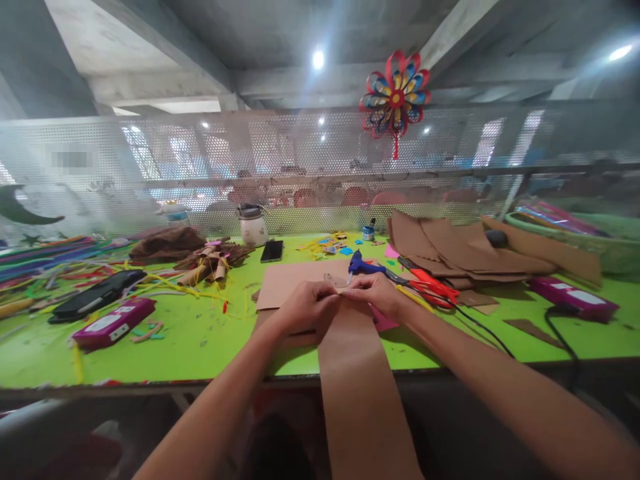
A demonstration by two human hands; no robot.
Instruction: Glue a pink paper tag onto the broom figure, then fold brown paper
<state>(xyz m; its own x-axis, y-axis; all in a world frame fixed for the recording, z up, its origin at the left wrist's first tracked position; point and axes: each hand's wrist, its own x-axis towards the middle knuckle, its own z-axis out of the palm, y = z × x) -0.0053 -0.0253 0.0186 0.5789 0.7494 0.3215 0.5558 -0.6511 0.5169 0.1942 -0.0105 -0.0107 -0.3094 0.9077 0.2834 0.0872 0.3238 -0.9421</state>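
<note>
I have both hands at the near middle of the bright green worktable [190, 340], working the top end of a long strip of brown kraft paper [357, 380] that runs from my fingers back over the table's front edge and down toward my lap. My left hand [305, 305] is closed on the strip's upper left corner, fingers curled over it, and my right hand [379, 293] is pinched on the upper right corner, so the two hands almost meet at the strip's end. Under the strip lies a flat sheet of tan cardboard [293, 280]. Just beyond my right hand sits a blue hot-glue gun [361, 265], and beside it a pair of red-handled scissors [433, 283]. Further right there is a loose pile of brown paper sheets [450, 250]. To my left I see a magenta rectangular box [113, 323] and a black phone [273, 251]. A red and blue paper pinwheel [395, 97] hangs overhead.
</note>
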